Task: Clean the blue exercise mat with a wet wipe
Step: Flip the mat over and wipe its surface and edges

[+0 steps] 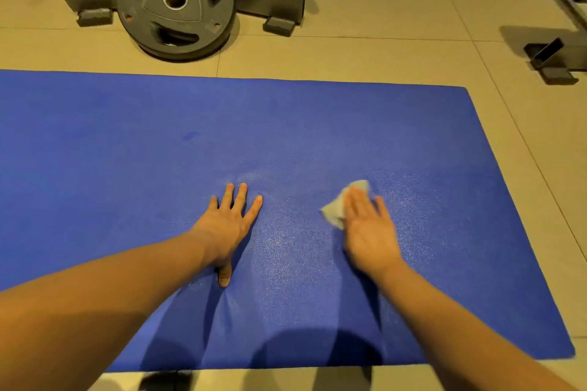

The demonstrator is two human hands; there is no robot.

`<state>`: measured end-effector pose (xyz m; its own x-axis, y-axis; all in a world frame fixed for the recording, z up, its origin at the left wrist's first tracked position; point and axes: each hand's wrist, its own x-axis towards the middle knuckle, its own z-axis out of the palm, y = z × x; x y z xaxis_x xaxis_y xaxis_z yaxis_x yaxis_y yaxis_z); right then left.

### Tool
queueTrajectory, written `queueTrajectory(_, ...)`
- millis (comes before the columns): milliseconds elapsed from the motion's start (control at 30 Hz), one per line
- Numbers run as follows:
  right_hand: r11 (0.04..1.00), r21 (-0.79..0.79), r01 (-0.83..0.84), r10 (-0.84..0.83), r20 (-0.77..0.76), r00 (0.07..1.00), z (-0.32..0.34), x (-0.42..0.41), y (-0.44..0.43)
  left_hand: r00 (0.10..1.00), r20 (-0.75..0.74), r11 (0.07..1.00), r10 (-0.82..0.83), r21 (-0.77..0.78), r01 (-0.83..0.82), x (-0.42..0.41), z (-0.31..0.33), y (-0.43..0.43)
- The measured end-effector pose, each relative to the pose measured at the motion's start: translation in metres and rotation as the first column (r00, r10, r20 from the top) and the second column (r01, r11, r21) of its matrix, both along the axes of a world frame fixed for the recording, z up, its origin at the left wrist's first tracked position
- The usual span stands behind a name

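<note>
On the tiled floor, the blue exercise mat [158, 143] is mid-wipe. Right hand [370, 225] presses the wet wipe [336, 208] down with flat fingers; left hand [227, 225] lies spread, pinning the mat. Next I'd guess strokes toward the unwiped far left side.

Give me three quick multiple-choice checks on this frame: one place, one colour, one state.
1. Where is the wet wipe?
A. under the right hand, on the mat
B. at the mat's far edge
C. off the mat

2. What colour is the weight plate?
A. red
B. dark grey
C. yellow

3. How is the left hand?
A. flat on the mat, fingers spread
B. in a fist
C. lifted, holding the wipe

Answers:
1 A, the wipe peeks out from beneath the right hand's straight fingers.
2 B, no bright colour shows on it.
3 A, its palm lies down on the blue.
</note>
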<state>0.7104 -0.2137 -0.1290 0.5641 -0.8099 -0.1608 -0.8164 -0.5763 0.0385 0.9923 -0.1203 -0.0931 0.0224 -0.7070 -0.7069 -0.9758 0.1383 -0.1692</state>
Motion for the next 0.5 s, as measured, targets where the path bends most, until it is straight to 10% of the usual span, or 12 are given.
queueTrajectory(233, 0.913, 0.090, 0.398, -0.389, -0.107, 0.915, 0.005, 0.039, -0.014, 1.000, -0.010, 1.000, -0.001, -0.005, 0.001, 0.000, -0.001, 0.001)
queueTrajectory(500, 0.973, 0.086, -0.215, 0.210, 0.065, 0.976, -0.004, 0.118, 0.030, 1.000, -0.013, 0.999, 0.015, -0.034, -0.016, 0.001, 0.000, 0.003)
